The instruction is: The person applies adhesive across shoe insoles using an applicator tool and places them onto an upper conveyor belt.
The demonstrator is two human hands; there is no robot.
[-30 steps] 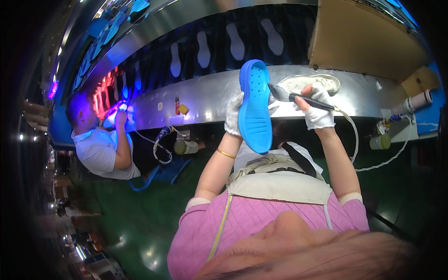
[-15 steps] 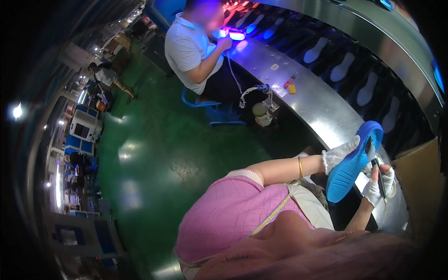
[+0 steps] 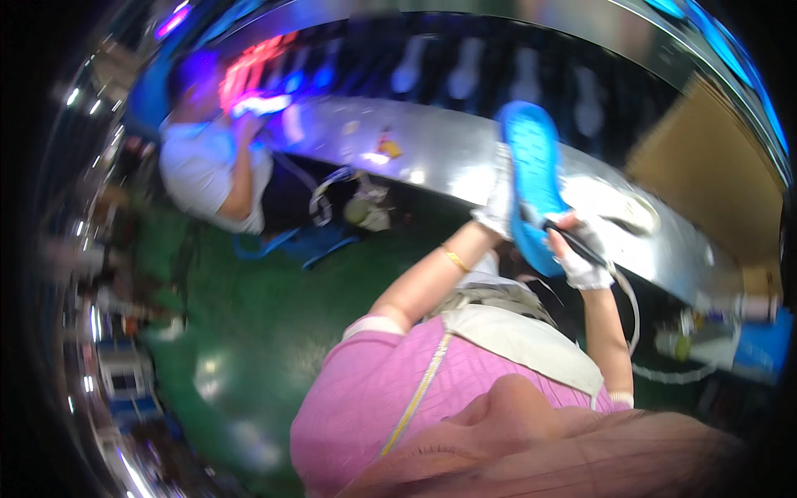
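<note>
My left hand (image 3: pixel 499 203), in a white glove, grips a blue shoe sole (image 3: pixel 535 187) from behind and holds it upright in front of me. A gold bangle sits on that wrist. My right hand (image 3: pixel 579 253), gloved too, is closed on a thin dark tool (image 3: pixel 573 241) whose tip touches the lower part of the sole. A cord runs from the tool down past my right forearm. The picture is blurred by motion.
A long metal workbench (image 3: pixel 432 153) curves across the view, with a dark belt (image 3: pixel 498 75) of pale soles behind it. A white shoe (image 3: pixel 618 207) lies on the bench. A co-worker in a white shirt (image 3: pixel 207 170) works at the left under purple light. The floor (image 3: pixel 249 332) is green.
The view has swung back toward the bench. Both hands still hold the sole and tool, which now sit upper right of centre instead of at the right edge.
</note>
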